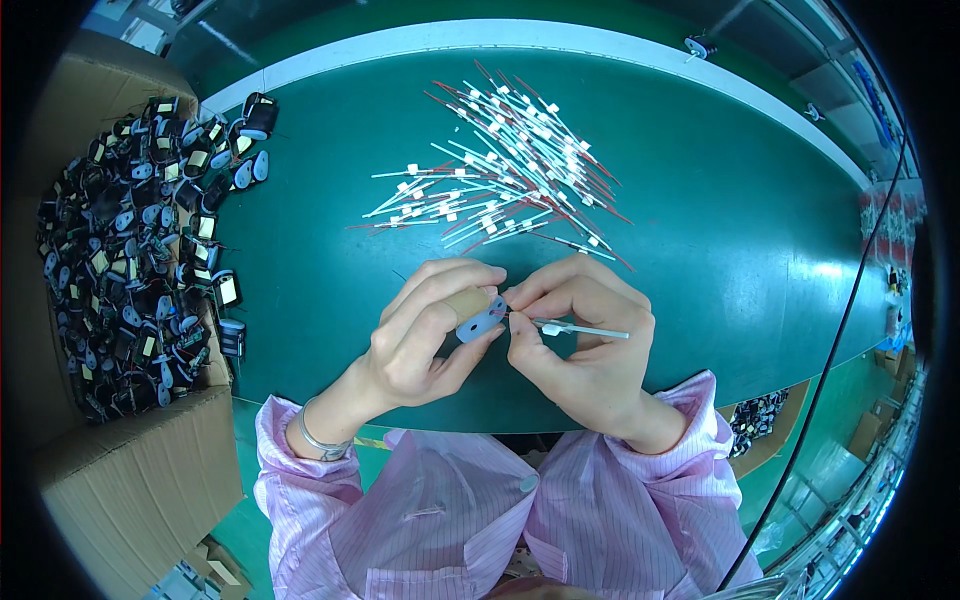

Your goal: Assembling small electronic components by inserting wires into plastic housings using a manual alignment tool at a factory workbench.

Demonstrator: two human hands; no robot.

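Note:
My left hand (pixel 405 345) is closed around a small part with a blue-grey oval end face (pixel 482 321) that has dark holes in it. The rest of its body is hidden by my fingers, one of which wears a tan wrap. Just right of it, my right hand (pixel 610 350) pinches a thin red wire with a white sleeve (pixel 600 332) and a small white tag. The wire's tip is at the oval face; whether it enters a hole is too small to tell. Beyond my hands, a loose pile of similar red-and-white wires (pixel 510 170) lies on the green tabletop (pixel 720 230).
On the left, an open cardboard box (pixel 140 450) is heaped with black parts (pixel 120 250) with grey oval ends; several lie at its edge on the table. A white rail (pixel 480 38) borders the table's far side. A black cable (pixel 820 380) crosses at right, beside another box of parts (pixel 757 422).

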